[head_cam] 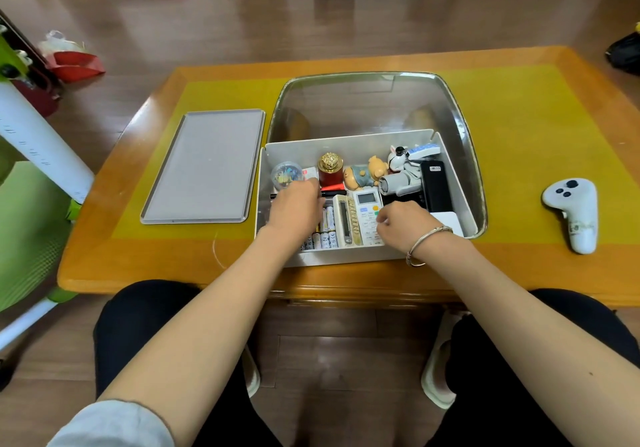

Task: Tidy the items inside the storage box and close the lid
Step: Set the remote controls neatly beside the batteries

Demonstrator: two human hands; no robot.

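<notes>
Inside, both hands reach a white rectangular box.

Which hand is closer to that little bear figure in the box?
Left. The left hand lies just in front of and left of the bear figure; the right hand is farther, down on the white remote.

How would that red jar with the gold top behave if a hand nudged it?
The red jar stands upright and looks taller than wide, so it may tip. The bear figure beside it might stop a fall rightward. Its glossy surface could be slippery.
</notes>
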